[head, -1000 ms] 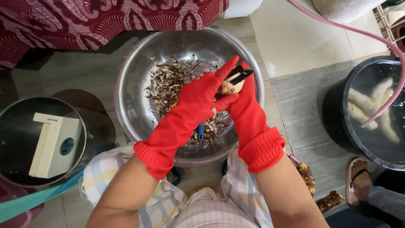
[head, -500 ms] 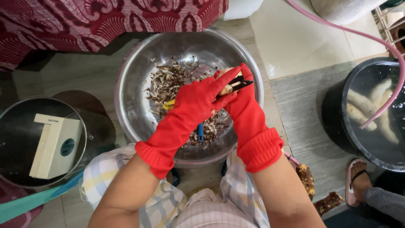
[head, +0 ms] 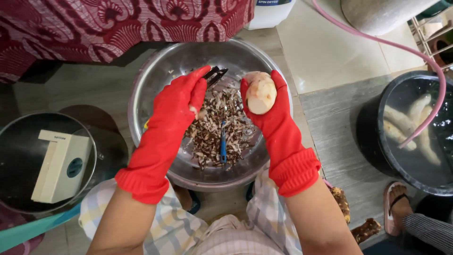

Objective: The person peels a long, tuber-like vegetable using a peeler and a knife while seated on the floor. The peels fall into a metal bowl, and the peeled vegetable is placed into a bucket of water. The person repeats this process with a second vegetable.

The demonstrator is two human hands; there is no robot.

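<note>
Hands have come apart since half a second back: they were bunched together over the steel bowl [head: 155,80], peeler against the root, and now each sits on its own side of that bowl.

Left hand [head: 177,106], in a red rubber glove, is over the bowl's left half. Its fingers are curled shut round a dark peeler [head: 214,74], with the blade end poking out past the fingertips toward the bowl's far rim.

Right hand [head: 273,113], same red glove, is over the bowl's right half, and it cups a pale, mostly peeled root [head: 260,92]. The fingers are wrapped round the back of it, thumb on the near side, so the bare cream face points up at the camera. A bit of pinkish skin looks to be left near the top, hard to be sure.

My read: blade's off, so a stroke just ended and the root is being turned or checked for what skin remains.

Bowl bottom holds a heap of brown peelings [head: 217,127] with a blue-handled tool [head: 223,144] lying in them. Right of the bowl is a black tub [head: 373,137] of water with pale peeled roots soaking and a pink hose [head: 401,49] draped into it. Left of the bowl is a dark round pot [head: 14,141] with a cream box in it. Somebody else's sandalled foot [head: 396,208] shows by the tub.
</note>
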